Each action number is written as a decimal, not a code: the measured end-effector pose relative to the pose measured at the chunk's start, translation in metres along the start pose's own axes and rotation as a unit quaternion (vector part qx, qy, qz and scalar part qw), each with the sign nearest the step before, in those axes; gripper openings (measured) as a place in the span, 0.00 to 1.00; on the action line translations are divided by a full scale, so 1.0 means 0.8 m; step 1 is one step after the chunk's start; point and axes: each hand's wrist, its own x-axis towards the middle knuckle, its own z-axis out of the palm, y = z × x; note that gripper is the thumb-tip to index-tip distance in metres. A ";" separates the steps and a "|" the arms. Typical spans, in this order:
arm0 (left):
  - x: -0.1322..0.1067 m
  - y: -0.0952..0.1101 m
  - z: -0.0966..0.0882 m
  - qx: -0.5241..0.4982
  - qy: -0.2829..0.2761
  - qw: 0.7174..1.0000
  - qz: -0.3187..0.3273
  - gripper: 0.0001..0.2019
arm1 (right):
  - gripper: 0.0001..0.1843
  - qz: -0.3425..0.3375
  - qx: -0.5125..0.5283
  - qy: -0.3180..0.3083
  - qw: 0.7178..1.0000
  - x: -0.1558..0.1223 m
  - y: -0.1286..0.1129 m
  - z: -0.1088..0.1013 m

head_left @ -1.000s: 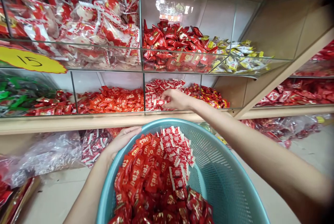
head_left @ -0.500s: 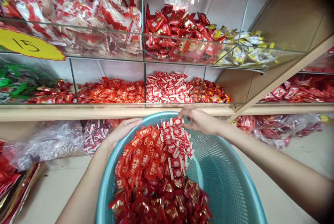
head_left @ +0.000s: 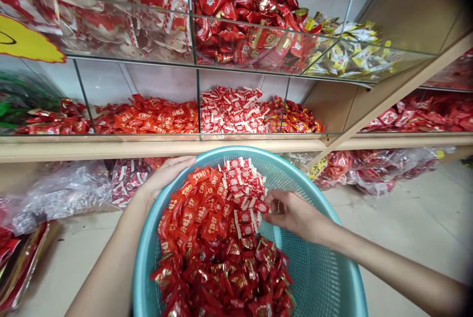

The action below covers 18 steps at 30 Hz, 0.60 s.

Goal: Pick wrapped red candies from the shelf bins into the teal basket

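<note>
Being gripped at its far rim by the left hand [head_left: 162, 176], a teal mesh basket [head_left: 318, 272] is being kept close below the head camera; the fingers are being curled over the rim's inner edge. A pile of red-wrapped sweets [head_left: 218, 243] is being carried in the basket's left half, with red-and-white ones heaped at the far end, while the right half is being left as bare mesh. The right hand [head_left: 295, 213] is being held inside the basket, fingers loosely curled, and its fingertips are being pressed against a red-and-white sweet [head_left: 261, 206] at the pile's right edge; whether that sweet is being pinched cannot be told. Beyond the basket, a wooden shelf [head_left: 111, 149] is being seen, with glass compartments above it; one holding matching red-and-white sweets [head_left: 236, 112] is being shown straight ahead. A yellow label [head_left: 25, 43] is being cut off at the left edge. Clear plastic bags [head_left: 62, 193] are being stored under the shelf, on the pale floor [head_left: 406, 218].
</note>
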 end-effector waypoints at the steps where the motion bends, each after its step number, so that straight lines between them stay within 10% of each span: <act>1: 0.000 0.000 0.000 0.000 0.000 1.000 -0.001 0.17 | 0.08 0.021 0.017 -0.009 1.000 -0.001 0.001 0.006; 18: -0.002 0.006 0.003 0.011 0.026 0.999 -0.023 0.17 | 0.13 0.059 -0.126 0.015 0.990 0.009 0.004 0.026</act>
